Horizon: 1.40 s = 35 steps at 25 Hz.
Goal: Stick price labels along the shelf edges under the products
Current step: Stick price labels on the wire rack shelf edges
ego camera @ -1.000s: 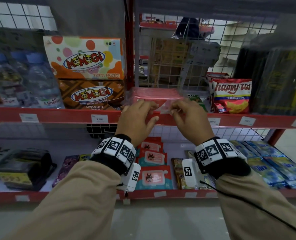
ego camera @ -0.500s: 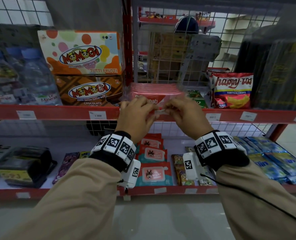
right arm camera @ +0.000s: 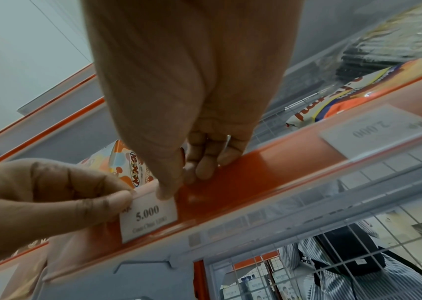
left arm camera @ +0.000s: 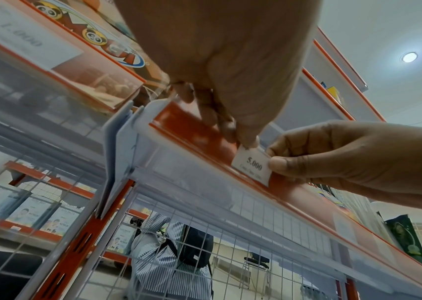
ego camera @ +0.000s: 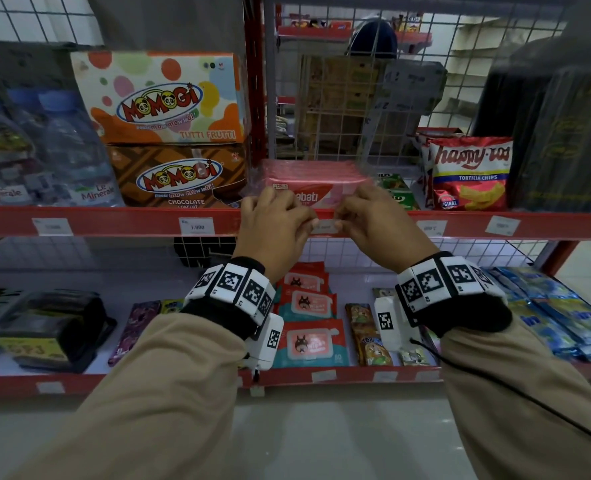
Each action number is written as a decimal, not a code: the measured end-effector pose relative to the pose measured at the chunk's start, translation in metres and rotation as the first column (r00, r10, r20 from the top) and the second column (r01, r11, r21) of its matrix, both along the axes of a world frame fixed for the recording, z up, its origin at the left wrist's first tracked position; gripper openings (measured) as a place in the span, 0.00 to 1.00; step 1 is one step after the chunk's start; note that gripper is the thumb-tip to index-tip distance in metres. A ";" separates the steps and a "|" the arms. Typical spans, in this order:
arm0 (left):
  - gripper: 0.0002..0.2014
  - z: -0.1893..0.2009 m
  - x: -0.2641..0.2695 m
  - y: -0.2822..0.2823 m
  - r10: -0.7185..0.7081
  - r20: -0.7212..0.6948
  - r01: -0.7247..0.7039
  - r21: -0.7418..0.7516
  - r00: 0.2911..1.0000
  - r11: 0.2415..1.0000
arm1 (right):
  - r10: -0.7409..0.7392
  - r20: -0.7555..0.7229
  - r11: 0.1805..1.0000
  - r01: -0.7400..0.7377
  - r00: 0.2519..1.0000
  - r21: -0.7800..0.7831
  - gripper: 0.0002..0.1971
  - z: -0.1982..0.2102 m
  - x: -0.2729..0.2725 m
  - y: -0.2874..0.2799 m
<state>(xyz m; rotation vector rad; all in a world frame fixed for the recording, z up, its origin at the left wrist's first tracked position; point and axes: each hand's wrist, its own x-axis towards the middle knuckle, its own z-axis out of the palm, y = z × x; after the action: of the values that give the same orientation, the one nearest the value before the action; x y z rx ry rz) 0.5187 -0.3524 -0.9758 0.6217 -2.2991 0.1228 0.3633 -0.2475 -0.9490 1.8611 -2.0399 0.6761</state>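
Observation:
A small white price label (ego camera: 325,227) reading 5.000 lies flat against the red shelf edge (ego camera: 131,221), under a pink wafer pack (ego camera: 321,178). My left hand (ego camera: 309,222) pinches the label's left end, and its thumb (right arm camera: 115,201) lies on the label (right arm camera: 151,215). My right hand (ego camera: 339,220) holds the right end. Its thumb (left arm camera: 279,162) sits on the label (left arm camera: 252,166), and its other fingers (right arm camera: 205,166) rest on the rail. Both hands have curled fingers.
Other labels sit on the same rail: one reading 1.000 (ego camera: 197,226) to the left, two (ego camera: 431,227) (ego camera: 502,225) to the right. Momogi boxes (ego camera: 162,98), water bottles (ego camera: 44,150) and a chips bag (ego camera: 470,171) fill the shelf. A person (left arm camera: 169,253) stands behind the wire mesh.
Both hands came down with the label from in front of the pink pack to the red shelf edge, where it now lies flat.

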 end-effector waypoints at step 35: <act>0.20 -0.073 0.006 0.022 0.088 -0.183 -0.113 -0.130 0.979 0.985 | -0.034 0.092 0.936 0.064 0.995 -0.345 0.04 -0.118 0.007 0.018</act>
<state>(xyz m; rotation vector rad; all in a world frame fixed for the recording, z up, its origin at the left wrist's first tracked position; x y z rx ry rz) 0.5247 -0.3305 -1.0492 0.6503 -2.0686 0.2651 0.3699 -0.2294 -1.0669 1.5976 -1.8600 1.0425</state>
